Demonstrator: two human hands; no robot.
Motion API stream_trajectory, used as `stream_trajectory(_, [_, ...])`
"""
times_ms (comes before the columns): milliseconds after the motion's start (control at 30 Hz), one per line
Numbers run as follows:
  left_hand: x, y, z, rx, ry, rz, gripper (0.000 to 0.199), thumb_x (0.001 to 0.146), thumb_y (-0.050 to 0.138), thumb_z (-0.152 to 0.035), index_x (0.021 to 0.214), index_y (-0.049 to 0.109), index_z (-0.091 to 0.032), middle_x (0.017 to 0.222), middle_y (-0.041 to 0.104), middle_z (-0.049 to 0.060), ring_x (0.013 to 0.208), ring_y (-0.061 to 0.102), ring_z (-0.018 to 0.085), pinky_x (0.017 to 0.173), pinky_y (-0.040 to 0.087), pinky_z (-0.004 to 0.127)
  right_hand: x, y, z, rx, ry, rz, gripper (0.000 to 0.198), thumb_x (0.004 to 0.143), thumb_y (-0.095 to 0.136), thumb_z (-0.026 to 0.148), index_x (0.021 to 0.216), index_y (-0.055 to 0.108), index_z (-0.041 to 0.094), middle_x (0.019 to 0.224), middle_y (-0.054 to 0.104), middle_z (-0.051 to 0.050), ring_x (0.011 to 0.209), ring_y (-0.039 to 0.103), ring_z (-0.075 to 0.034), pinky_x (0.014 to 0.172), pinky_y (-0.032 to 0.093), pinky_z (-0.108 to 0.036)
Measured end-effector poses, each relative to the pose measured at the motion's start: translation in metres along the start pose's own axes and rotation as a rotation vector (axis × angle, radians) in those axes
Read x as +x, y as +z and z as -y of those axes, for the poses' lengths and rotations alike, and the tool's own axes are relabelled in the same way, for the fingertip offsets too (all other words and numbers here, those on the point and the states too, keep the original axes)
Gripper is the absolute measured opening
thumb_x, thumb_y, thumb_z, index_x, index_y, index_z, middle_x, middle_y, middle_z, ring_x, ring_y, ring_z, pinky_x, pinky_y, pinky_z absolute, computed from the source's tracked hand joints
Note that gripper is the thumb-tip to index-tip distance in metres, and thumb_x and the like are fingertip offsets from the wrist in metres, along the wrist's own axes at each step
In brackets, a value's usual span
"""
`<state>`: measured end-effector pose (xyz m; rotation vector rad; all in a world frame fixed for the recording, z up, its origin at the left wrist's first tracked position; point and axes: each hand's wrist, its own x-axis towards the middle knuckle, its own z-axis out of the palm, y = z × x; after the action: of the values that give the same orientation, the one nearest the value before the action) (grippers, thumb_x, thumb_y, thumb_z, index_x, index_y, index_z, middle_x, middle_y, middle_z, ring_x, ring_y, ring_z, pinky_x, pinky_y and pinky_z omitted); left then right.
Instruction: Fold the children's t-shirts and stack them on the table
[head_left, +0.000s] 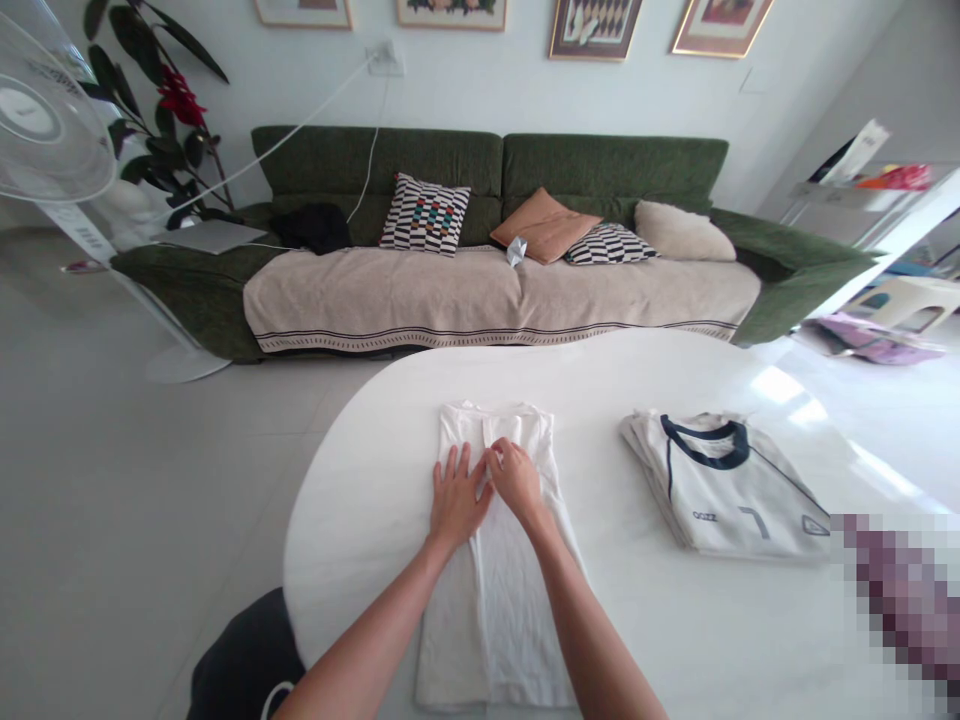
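A white shirt [517, 610] lies lengthwise on the table before me, its sides folded inward so that an edge runs down its middle. My left hand [459, 497] rests flat on the upper part, fingers spread. Just beside it, my right hand [517, 480] has its fingers bent and pinched together on the cloth near that middle edge. To the right sits a folded pale jersey [731, 500] with a dark navy collar, lettering and a number on its front; more folded cloth shows beneath it.
The white rounded table [352, 500] carries both garments. Beyond its far edge stands a green sofa [420, 150] with a beige cover and several cushions. A white fan [56, 120] is at the left. A blurred-out purplish shape [911, 600] is at the right edge.
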<state>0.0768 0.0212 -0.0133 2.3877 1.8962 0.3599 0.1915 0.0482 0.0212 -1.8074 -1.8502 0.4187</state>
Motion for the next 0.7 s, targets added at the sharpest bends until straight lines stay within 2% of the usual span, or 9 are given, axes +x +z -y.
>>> stream_trajectory(100, [0.001,-0.003,-0.001,-0.046,-0.035,0.034,0.046,0.087,0.028,-0.045,0.13,0.036,-0.033,0.146,0.019,-0.001,0.134,0.009,0.023,0.105,0.014,0.046,-0.017,-0.011,-0.015,0.049,-0.023,-0.04,0.02,0.085,0.039,0.025,0.096,0.055,0.019,0.094,0.061,-0.007,0.086,0.057,-0.017,0.072,0.041,-0.026])
stream_trajectory(167, [0.005,-0.009,-0.001,-0.115,-0.097,0.132,0.046,0.087,0.026,-0.047,0.129,0.038,-0.033,0.146,0.018,-0.003,0.134,0.009,0.021,0.107,0.012,0.044,-0.035,-0.02,-0.027,0.077,-0.063,-0.077,0.021,0.084,0.039,0.023,0.097,0.054,0.019,0.096,0.06,-0.007,0.092,0.055,-0.018,0.077,0.042,-0.027])
stream_trajectory(300, [0.033,-0.024,-0.002,-0.21,-0.233,0.3,0.044,0.085,0.023,-0.052,0.118,0.05,-0.038,0.142,0.03,-0.002,0.13,0.023,0.025,0.1,0.023,0.053,-0.083,-0.042,-0.047,0.092,-0.102,-0.098,0.022,0.084,0.036,0.02,0.099,0.053,0.021,0.097,0.058,-0.007,0.095,0.053,-0.019,0.08,0.042,-0.031])
stream_trajectory(367, [0.053,-0.029,-0.005,-0.213,-0.297,0.31,0.044,0.084,0.027,-0.054,0.107,0.059,-0.035,0.135,0.041,0.004,0.125,0.03,0.031,0.093,0.028,0.058,-0.11,-0.051,-0.052,0.091,-0.089,-0.116,0.022,0.084,0.036,0.02,0.099,0.051,0.022,0.098,0.057,-0.007,0.095,0.053,-0.02,0.081,0.042,-0.032])
stream_trajectory(433, [0.073,-0.031,-0.009,-0.216,-0.365,0.312,0.042,0.082,0.036,-0.052,0.098,0.064,-0.026,0.123,0.051,0.011,0.12,0.038,0.034,0.09,0.03,0.058,-0.136,-0.057,-0.055,0.066,-0.052,-0.132,0.02,0.083,0.037,0.021,0.098,0.05,0.024,0.096,0.056,-0.007,0.094,0.053,-0.021,0.08,0.043,-0.034])
stream_trajectory(500, [0.089,-0.03,-0.013,-0.24,-0.415,0.319,0.038,0.081,0.044,-0.048,0.095,0.063,-0.018,0.111,0.058,0.012,0.111,0.047,0.03,0.089,0.036,0.051,-0.16,-0.06,-0.056,0.016,0.012,-0.125,0.012,0.082,0.042,0.023,0.091,0.048,0.026,0.089,0.055,-0.006,0.086,0.054,-0.022,0.074,0.044,-0.034])
stream_trajectory(567, [0.101,-0.028,-0.013,-0.288,-0.44,0.324,0.034,0.082,0.049,-0.043,0.098,0.059,-0.015,0.104,0.06,0.009,0.099,0.055,0.022,0.085,0.042,0.043,-0.181,-0.058,-0.055,-0.044,0.072,-0.093,0.005,0.079,0.047,0.026,0.083,0.045,0.027,0.081,0.054,-0.004,0.077,0.055,-0.022,0.066,0.044,-0.033])
stream_trajectory(633, [0.107,-0.026,-0.012,-0.345,-0.451,0.309,0.031,0.083,0.051,-0.039,0.102,0.055,-0.015,0.103,0.059,0.006,0.092,0.056,0.017,0.081,0.046,0.039,-0.196,-0.053,-0.055,-0.112,0.095,-0.06,0.009,0.077,0.05,0.025,0.078,0.041,0.027,0.076,0.053,-0.003,0.071,0.055,-0.021,0.06,0.043,-0.031])
stream_trajectory(700, [0.109,-0.023,-0.009,-0.404,-0.456,0.281,0.031,0.083,0.051,-0.036,0.106,0.053,-0.015,0.106,0.057,0.006,0.092,0.056,0.017,0.08,0.047,0.038,-0.204,-0.047,-0.054,-0.202,0.094,-0.046,0.009,0.077,0.049,0.021,0.077,0.041,0.026,0.074,0.053,-0.002,0.07,0.055,-0.02,0.059,0.042,-0.03])
